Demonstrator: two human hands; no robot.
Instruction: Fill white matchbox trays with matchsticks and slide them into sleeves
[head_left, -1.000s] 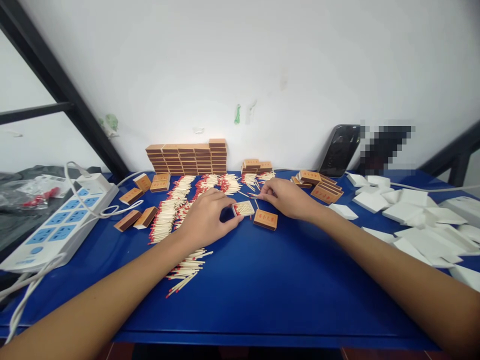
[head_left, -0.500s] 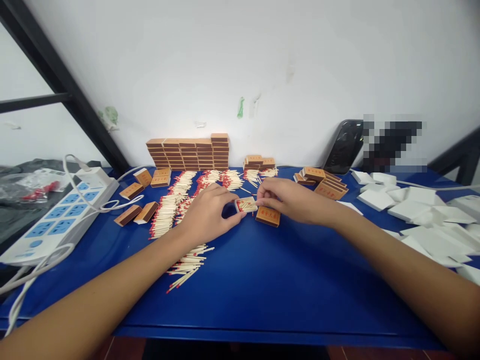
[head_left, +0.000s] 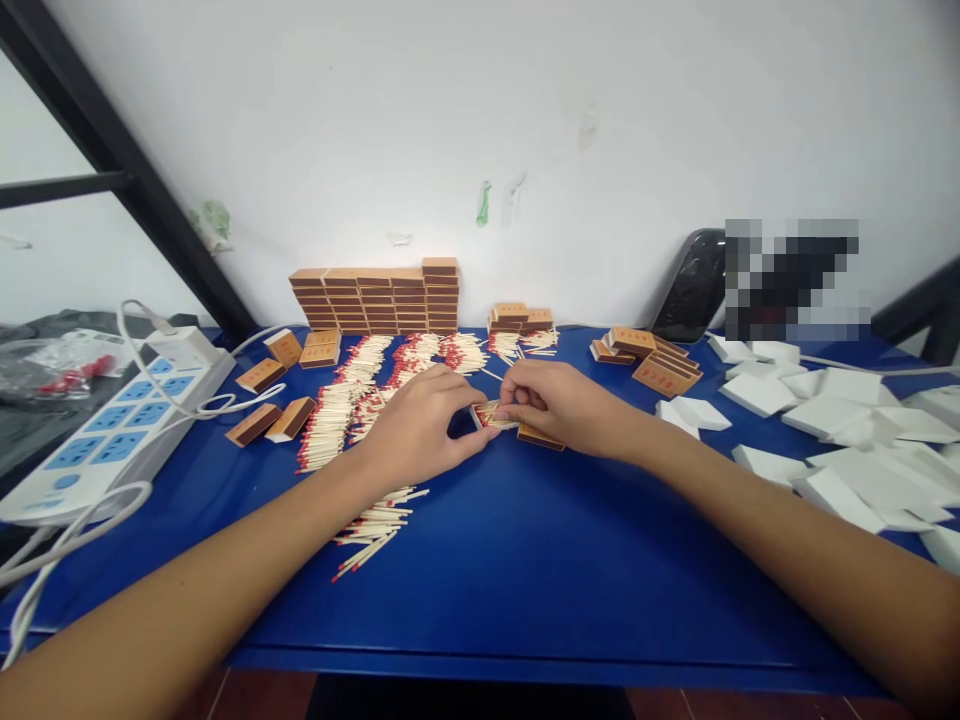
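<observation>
While the white tray [head_left: 507,426] is gripped at its left end between the thumb and fingers of the left hand [head_left: 424,425], the fingers of the right hand [head_left: 559,405] are positioned over its right end. Whether a match is pinched by the right hand cannot be told. The tray is located between both hands, above the middle of the blue table [head_left: 480,560], and is partly filled with matches [head_left: 489,411]. An orange matchbox [head_left: 540,439] is partly covered by the right hand. Loose matches [head_left: 326,430] are laid beside the left hand.

Marked white wall [head_left: 360,130] behind blue table [head_left: 480,600]
</observation>
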